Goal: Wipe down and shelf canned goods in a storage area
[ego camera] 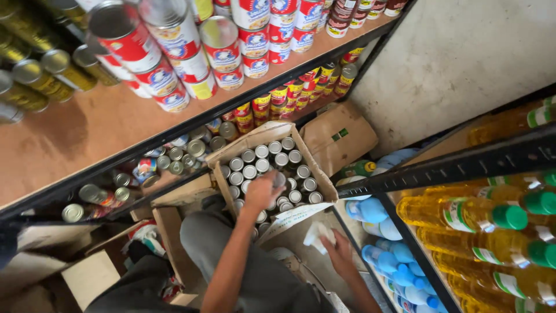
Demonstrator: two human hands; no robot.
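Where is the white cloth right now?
In the head view, the white cloth is low and right of centre, held in the right hand, just below the open cardboard box of cans and left of the blue-capped bottles.

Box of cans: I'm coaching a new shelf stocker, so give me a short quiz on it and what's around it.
1. True or false: the left hand reaches into the cardboard box of upright cans.
2. Which holds the white cloth? A: left hand. B: right hand.
3. Fill in: the oil bottles have ___ caps.
Key: 1 true; 2 B; 3 green.
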